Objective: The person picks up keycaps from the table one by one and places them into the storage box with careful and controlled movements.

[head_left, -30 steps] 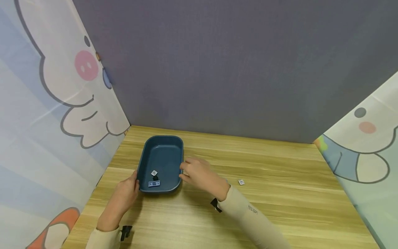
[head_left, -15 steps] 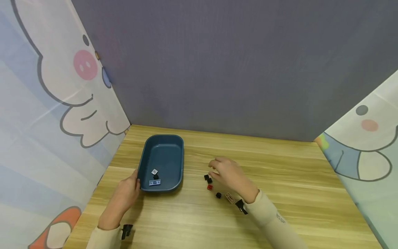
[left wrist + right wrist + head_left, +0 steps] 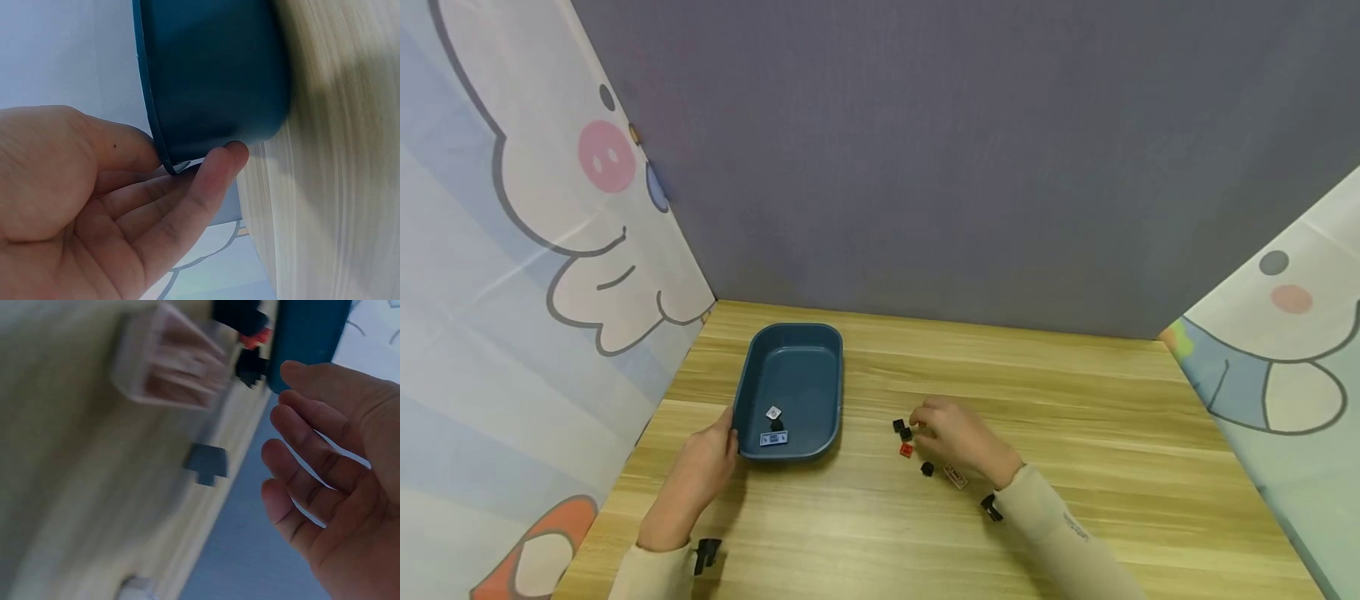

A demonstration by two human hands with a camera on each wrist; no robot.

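Observation:
My left hand (image 3: pixel 702 462) grips the near left side of a dark blue tray (image 3: pixel 841 392), its thumb at the rim and fingertips against the outer wall in the left wrist view. Inside the tray lie a small white square tile (image 3: pixel 773 412), a black piece (image 3: pixel 777 425) and a light blue printed tile (image 3: pixel 773 438). My right hand (image 3: pixel 958 437) hovers beside loose toy-brick pieces, fingers loosely bent, holding nothing in the right wrist view. Nearest it are two black pieces (image 3: pixel 898 426), a red piece (image 3: pixel 906 450), another black piece (image 3: pixel 927 469) and a pinkish printed tile (image 3: pixel 956 476).
The wooden table (image 3: pixel 1112 467) meets a grey panel (image 3: pixel 925 167) at the back. Cartoon-printed curtains (image 3: pixel 512 350) flank it on both sides. A grey piece (image 3: pixel 208 464) and a blurred white piece (image 3: pixel 136 589) also lie on the table in the right wrist view.
My right hand has left the tray's right side and moved right to the loose pieces, then sunk slightly lower towards them. My left hand and the tray have stayed in place.

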